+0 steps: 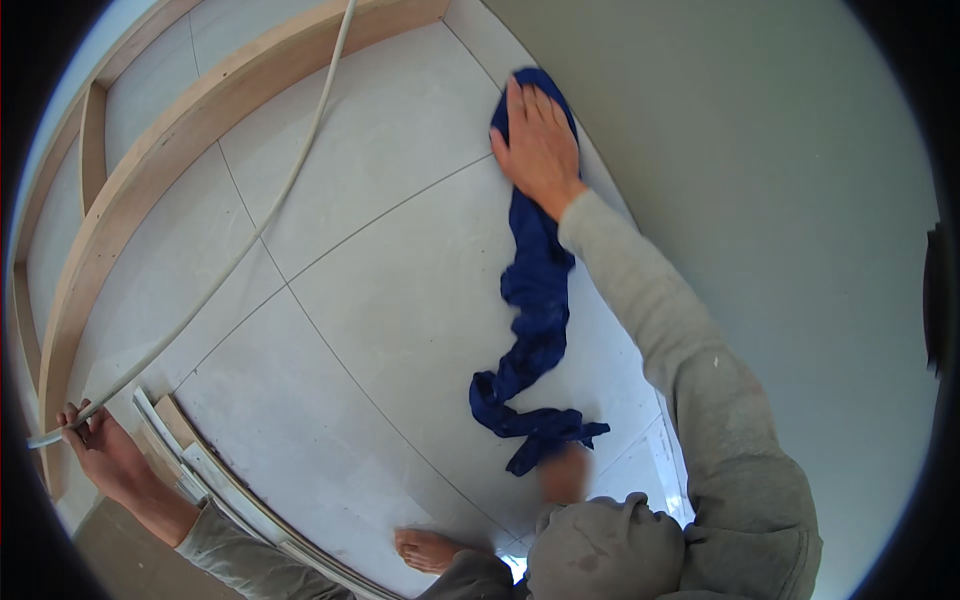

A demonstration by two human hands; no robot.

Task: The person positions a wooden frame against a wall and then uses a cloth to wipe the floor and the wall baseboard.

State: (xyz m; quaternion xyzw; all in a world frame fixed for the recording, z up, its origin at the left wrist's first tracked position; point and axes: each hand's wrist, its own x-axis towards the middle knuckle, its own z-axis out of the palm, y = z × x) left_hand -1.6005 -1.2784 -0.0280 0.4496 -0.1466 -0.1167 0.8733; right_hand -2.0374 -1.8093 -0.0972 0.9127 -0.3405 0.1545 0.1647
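My right hand [541, 146] lies flat on a dark blue cloth [536, 300], its fingers pointing away from me. It presses the bunched far end of the cloth to the tiled floor, close to the foot of the wall. From there the cloth trails back towards my feet in a twisted strip. At the far left, my left hand [97, 442] grips a pale flexible hose or cable [247, 244] near its end. That line curves up across the floor and over a wooden beam [150, 150], leaving at the top of the view.
Large pale tiles [390, 315] with thin dark joints cover the floor. A plain wall [765, 225] rises on the right. Timber framing stands at upper left. Long trim strips [225, 487] lie beside my left arm. My bare foot [427, 550] is near the cloth's tail.
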